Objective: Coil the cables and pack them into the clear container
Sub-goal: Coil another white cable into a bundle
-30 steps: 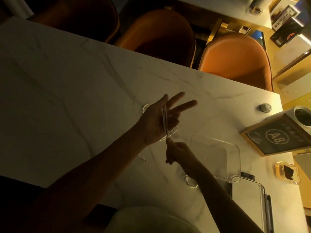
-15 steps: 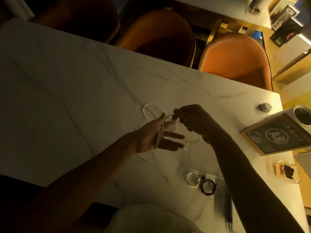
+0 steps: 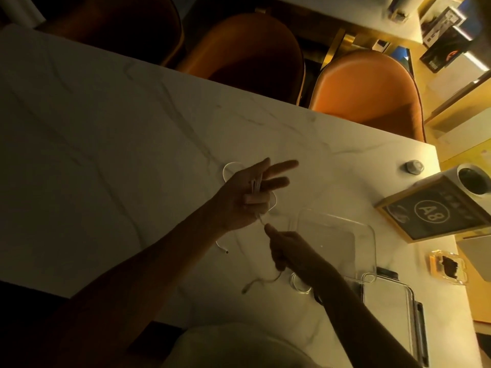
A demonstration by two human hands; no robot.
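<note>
Fingers of my left hand (image 3: 249, 192) stand spread and mostly straight, index and middle pointing away from me, because I am using that hand as a former: turns of the white cable (image 3: 256, 185) lie across the palm between thumb and fingers, and a curled lower finger seems to pin them there, though the dim light keeps me from being sure. Palm faces up and toward me, the forearm reaching out over the marble table (image 3: 106, 144), the wrist held level so the loops do not slip off. My right hand (image 3: 289, 248) sits just below and nearer to me, fingers curled together with the thumb tip up, pinching the cable's running part; the slack falls out under that fist and its loose tail (image 3: 261, 282) hangs down toward the tabletop, plug end leading. I judge this hand feeds the next turn around the left. Another end of the cable (image 3: 222, 248) shows past my left wrist, and a loop shows beyond the left hand. The clear container (image 3: 372, 235) waits open just right of both hands, close enough to drop the finished coil in. A small pale coil (image 3: 299, 285) lies by its near corner, half hidden under my right forearm.
</note>
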